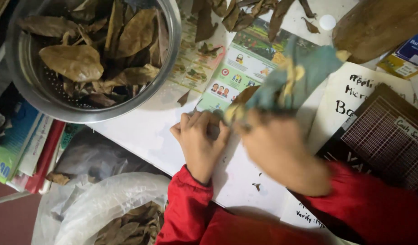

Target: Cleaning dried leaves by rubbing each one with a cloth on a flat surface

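Nearest the lens, a blurred right hand is seen clenched around a blue-green and yellow cloth whose long axis points toward one o'clock, while the left hand, at nine o'clock of it, is curled, fingertips pressed on a dried leaf.

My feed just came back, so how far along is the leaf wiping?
Looks done: dry leaves fill the metal bowl, though I can't tell if those are the wiped ones. In hand: the left hand pins something small on the white table, and the right hand, blurred, holds a blue-green cloth. Left: more leaves in the plastic bag and a loose pile at the top.
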